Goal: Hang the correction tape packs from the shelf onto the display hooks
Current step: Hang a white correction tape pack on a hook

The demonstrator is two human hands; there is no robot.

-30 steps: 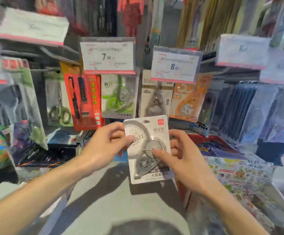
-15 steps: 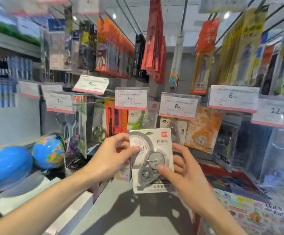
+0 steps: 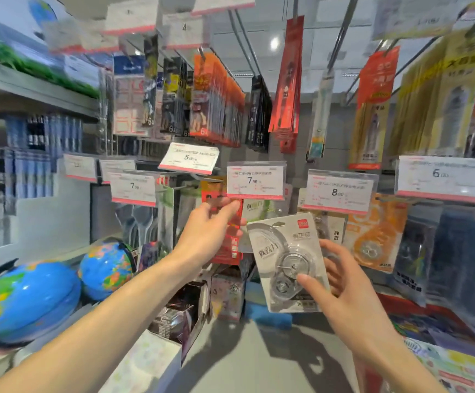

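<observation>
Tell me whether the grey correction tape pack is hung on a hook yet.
Not hung. The grey correction tape pack is tilted, held only by the right hand, below the price tags.

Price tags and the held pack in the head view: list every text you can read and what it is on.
"7.90": price tag above the left hand
"8": price tag
"5": tilted price tag
"6": price tag
"7": price tag
"真省力", "修正带": correction tape pack in the right hand
Fine print on the tags: too blurred.
</observation>
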